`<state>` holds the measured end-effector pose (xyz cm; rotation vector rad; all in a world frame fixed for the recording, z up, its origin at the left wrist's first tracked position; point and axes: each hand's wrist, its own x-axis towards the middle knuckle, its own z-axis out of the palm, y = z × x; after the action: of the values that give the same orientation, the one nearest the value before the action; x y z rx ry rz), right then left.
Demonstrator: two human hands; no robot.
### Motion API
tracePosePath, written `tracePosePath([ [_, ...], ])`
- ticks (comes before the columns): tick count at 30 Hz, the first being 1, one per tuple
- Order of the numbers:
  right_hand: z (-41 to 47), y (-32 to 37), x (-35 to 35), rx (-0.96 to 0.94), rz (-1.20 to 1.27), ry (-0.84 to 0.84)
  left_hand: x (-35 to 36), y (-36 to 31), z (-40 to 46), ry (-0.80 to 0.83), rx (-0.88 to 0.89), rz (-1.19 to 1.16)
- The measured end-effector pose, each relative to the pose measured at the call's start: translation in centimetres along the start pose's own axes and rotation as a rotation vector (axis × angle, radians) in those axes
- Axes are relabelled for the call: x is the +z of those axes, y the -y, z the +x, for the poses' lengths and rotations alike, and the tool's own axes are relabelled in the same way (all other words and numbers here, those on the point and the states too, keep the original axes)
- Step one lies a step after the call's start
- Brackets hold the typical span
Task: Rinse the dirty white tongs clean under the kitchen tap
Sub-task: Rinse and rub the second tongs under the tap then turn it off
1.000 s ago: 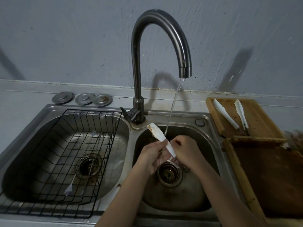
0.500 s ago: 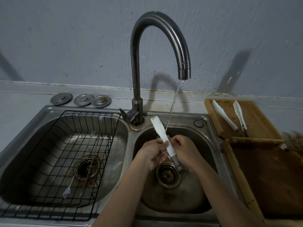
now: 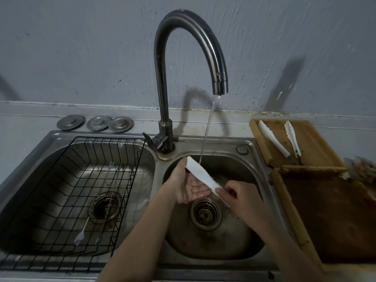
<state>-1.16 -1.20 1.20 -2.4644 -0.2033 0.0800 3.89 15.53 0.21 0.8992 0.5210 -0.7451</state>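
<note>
The white tongs (image 3: 200, 174) lie slanted over the right sink basin (image 3: 250, 165), their wide tip up-left and touching the thin stream from the curved steel tap (image 3: 162, 82). My right hand (image 3: 242, 198) pinches the lower handle end. My left hand (image 3: 187, 187) is palm up and wet beneath the white blade, fingers spread, thumb side against the tip. The metal part of the tongs near my right fingers is mostly hidden.
A black wire rack (image 3: 67, 192) with two long utensils fills the left basin. Three metal drain covers (image 3: 95, 123) sit behind it. A wooden tray (image 3: 313, 143) at the right holds another white pair of tongs (image 3: 273, 138); a dark board (image 3: 329, 218) lies nearer.
The tongs have dropped from steeply raised to a flatter slant under the stream. My left hand has opened palm up beneath them, and my right hand has shifted right and lower.
</note>
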Motion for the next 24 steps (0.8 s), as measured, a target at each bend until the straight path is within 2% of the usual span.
tracePosePath([
  [6, -0.3, -1.3, -0.3, 0.04, -0.043, 0.016, 0.9, 2.0, 0.7, 0.008, -0.056, 0.177],
  [11, -0.3, -1.8, -0.3, 0.023, 0.01, 0.022, 0.0, 1.7, 0.3, 0.03, -0.08, 0.0],
  [14, -0.3, -1.5, -0.2, -0.002, 0.001, 0.008, -0.5, 1.4, 0.4, 0.043, -0.079, -0.031],
  [19, -0.2, -1.3, -0.1, 0.026, 0.067, -0.155, -0.5, 1.1, 0.6, 0.056, -0.021, -0.086],
  [21, 0.1, -1.1, -0.2, 0.147, 0.129, -0.157, -0.6, 1.0, 0.6, 0.069, -0.003, -0.1],
  [24, 0.3, 0.3, -1.3, 0.459, 0.259, 0.125, -0.4, 0.8, 0.6, 0.104, 0.026, -0.082],
])
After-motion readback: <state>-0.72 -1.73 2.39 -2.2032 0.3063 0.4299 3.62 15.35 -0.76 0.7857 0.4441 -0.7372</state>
